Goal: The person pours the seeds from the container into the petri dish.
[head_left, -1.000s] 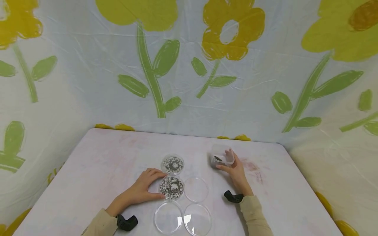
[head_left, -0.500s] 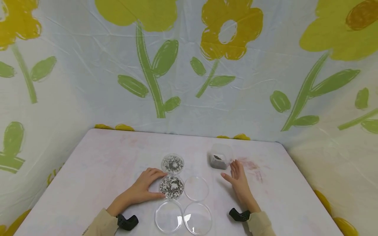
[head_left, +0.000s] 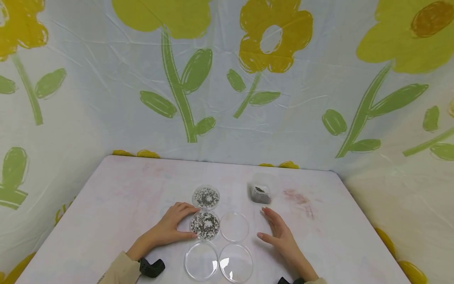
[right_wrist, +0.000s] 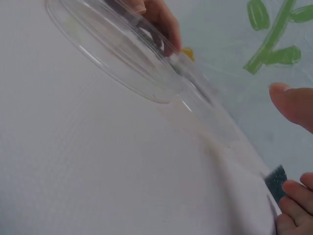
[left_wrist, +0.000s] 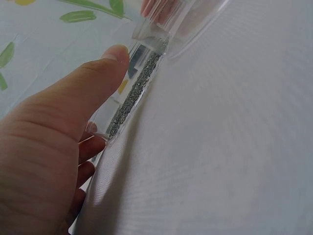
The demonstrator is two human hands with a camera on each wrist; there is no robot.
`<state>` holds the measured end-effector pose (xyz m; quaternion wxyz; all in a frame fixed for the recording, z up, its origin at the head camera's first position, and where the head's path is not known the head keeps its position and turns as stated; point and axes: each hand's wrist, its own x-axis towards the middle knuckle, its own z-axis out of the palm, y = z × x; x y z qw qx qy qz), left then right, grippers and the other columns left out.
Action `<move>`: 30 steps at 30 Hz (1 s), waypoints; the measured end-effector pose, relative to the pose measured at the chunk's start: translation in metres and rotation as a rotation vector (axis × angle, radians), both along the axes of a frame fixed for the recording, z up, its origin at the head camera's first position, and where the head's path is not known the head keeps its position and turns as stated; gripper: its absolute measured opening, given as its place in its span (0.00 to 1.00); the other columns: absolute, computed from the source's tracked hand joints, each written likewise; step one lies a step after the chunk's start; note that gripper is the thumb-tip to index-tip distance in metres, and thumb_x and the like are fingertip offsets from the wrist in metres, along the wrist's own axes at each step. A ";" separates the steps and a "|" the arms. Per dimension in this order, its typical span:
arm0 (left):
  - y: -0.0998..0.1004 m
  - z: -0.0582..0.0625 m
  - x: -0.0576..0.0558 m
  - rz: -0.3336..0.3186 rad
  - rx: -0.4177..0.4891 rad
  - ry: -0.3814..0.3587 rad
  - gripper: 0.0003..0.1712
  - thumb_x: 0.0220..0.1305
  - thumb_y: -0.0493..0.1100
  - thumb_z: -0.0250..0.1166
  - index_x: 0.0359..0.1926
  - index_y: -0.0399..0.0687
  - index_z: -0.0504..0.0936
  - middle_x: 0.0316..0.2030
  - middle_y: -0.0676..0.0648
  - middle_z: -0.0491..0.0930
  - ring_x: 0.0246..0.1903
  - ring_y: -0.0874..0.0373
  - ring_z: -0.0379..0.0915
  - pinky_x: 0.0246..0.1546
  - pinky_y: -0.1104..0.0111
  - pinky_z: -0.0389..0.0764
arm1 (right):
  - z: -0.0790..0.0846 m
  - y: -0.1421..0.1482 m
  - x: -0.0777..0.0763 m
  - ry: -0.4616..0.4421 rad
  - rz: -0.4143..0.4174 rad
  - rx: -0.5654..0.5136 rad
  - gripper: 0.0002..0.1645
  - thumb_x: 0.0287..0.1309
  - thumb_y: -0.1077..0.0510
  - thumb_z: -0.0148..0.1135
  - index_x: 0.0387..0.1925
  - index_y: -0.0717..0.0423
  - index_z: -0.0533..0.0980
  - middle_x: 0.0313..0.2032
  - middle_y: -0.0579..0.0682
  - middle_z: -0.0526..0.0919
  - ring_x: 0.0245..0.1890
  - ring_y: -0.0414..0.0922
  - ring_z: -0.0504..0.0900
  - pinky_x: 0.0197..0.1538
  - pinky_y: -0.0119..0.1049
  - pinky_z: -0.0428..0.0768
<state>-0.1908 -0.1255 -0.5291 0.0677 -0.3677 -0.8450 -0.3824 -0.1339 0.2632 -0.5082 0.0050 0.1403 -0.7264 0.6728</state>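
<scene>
My left hand (head_left: pixel 171 227) holds the near granule-filled petri dish (head_left: pixel 208 223) at its left side, thumb on the near edge and fingers at the far edge. In the left wrist view, the thumb (left_wrist: pixel 93 85) lies against the dish's clear wall, with a layer of dark granules (left_wrist: pixel 134 93) inside. Behind it stands a second petri dish (head_left: pixel 209 199) of black and white granules. My right hand (head_left: pixel 280 234) is in front of the clear plastic box (head_left: pixel 263 198), fingers loosely bent and thumb apart, holding nothing. Dark granules are in the box.
A clear round dish or lid (head_left: pixel 234 227) lies right of the held dish. Two more clear round pieces, left (head_left: pixel 201 261) and right (head_left: pixel 236 263), lie in front, side by side. A flower-printed cloth (head_left: pixel 227 130) hangs behind the table (head_left: pixel 142 185).
My right hand has let go of the clear box and drawn back toward me, away from it. The box stays behind on the table. My left hand keeps its place at the dish.
</scene>
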 end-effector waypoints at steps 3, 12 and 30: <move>0.000 0.001 0.000 0.001 -0.004 -0.010 0.43 0.52 0.64 0.73 0.66 0.54 0.74 0.59 0.56 0.72 0.60 0.58 0.62 0.58 0.48 0.65 | 0.001 -0.001 -0.003 0.007 0.087 0.018 0.50 0.50 0.72 0.71 0.71 0.72 0.55 0.70 0.72 0.58 0.71 0.35 0.60 0.68 0.23 0.54; 0.001 0.001 0.000 0.007 -0.018 -0.012 0.43 0.52 0.66 0.73 0.66 0.55 0.75 0.58 0.59 0.72 0.59 0.59 0.62 0.58 0.49 0.66 | 0.009 -0.010 -0.020 0.105 0.244 0.349 0.49 0.45 0.60 0.79 0.69 0.56 0.67 0.66 0.52 0.72 0.71 0.44 0.62 0.67 0.23 0.55; 0.001 0.000 0.001 0.006 -0.007 -0.010 0.42 0.53 0.65 0.72 0.66 0.55 0.74 0.59 0.59 0.71 0.59 0.59 0.62 0.58 0.49 0.66 | 0.014 -0.028 -0.050 0.196 0.401 0.481 0.55 0.39 0.57 0.82 0.70 0.57 0.66 0.69 0.56 0.67 0.71 0.57 0.59 0.69 0.27 0.52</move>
